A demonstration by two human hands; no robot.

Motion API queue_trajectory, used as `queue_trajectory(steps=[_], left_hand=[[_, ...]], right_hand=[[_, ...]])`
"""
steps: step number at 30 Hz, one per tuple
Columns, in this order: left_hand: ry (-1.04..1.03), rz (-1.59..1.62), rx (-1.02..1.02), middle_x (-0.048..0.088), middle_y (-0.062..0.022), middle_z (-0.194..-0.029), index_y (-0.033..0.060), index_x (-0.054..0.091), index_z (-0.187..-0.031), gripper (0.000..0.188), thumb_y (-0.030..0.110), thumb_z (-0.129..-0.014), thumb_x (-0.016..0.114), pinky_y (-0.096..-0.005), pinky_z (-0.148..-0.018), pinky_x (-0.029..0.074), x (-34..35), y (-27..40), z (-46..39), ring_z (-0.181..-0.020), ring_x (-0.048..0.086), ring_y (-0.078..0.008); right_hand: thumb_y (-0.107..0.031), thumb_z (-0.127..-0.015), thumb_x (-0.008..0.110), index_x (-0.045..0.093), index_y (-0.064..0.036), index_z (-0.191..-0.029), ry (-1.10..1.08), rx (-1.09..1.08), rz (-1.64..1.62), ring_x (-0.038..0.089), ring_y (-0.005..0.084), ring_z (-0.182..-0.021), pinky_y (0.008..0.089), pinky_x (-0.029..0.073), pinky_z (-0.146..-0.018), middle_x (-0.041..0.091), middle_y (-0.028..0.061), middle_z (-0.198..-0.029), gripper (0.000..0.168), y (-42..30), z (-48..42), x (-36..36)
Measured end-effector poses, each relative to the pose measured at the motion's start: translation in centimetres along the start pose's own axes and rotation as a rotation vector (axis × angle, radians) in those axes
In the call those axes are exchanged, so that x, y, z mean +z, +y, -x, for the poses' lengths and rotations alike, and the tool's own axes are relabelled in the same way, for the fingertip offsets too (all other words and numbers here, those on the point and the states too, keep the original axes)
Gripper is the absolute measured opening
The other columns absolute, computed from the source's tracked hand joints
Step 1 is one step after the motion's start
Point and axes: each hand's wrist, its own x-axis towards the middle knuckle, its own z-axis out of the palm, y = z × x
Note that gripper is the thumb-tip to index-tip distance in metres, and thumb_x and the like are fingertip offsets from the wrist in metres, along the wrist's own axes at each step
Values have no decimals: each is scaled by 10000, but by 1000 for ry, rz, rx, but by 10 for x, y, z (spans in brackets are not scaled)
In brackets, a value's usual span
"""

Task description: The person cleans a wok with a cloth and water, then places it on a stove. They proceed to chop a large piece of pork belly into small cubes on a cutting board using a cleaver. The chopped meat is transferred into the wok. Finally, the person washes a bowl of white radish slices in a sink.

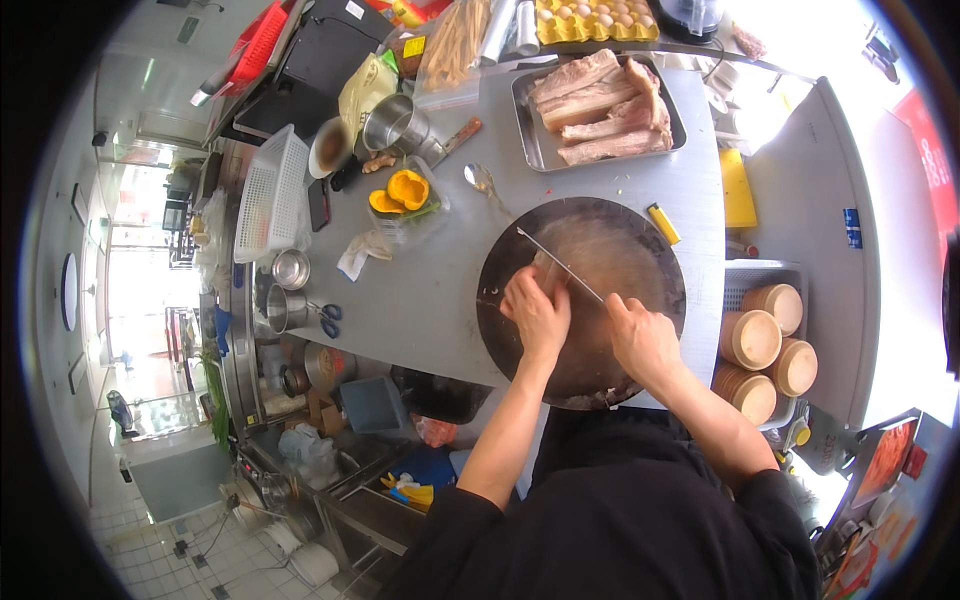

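My right hand [643, 337] grips a kitchen knife [559, 262] by its handle. The blade slants up and left, seen nearly edge-on. Beside the blade, my left hand [536, 311] holds down a pale piece of food, perhaps meat [547, 268], its fingers bent over it. Part of the piece is hidden by those fingers. Both hands are over a round, dark chopping block [637, 255] with a worn rim. Beyond the block, a metal tray [529, 142] carries several long slabs of raw pork [592, 105].
On the metal table [420, 300] lie a yellow box cutter [664, 224], a spoon [480, 178], cut pumpkin [405, 191], a white cloth [364, 253] and blue-handled scissors [331, 321]. Eggs [592, 15] stand at the back. Bamboo steamers [752, 339] fill a basket at right.
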Motion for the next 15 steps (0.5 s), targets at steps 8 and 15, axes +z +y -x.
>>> queue_trajectory(steps=[8, 15], left_hand=[[2, 127, -254, 549, -115, -1067, 73, 518, -1110, 471, 251, -744, 756, -478, -875, 341, 26, -6, -16, -1075, 498, -343], [-26, 200, -277, 528, -119, -1038, 44, 528, -1041, 443, 241, -729, 775, -482, -835, 341, 30, -7, -14, -1048, 483, -356]], right_hand=[[-34, -799, 547, 476, -44, -929, -81, -24, -34, 637, 327, -650, 438, 516, -548, 565, 148, -769, 148, -10, 0, -11], [-29, -803, 552, 467, -41, -917, -160, 18, -36, 633, 308, -642, 424, 513, -532, 553, 140, -764, 142, -17, 1, -18]])
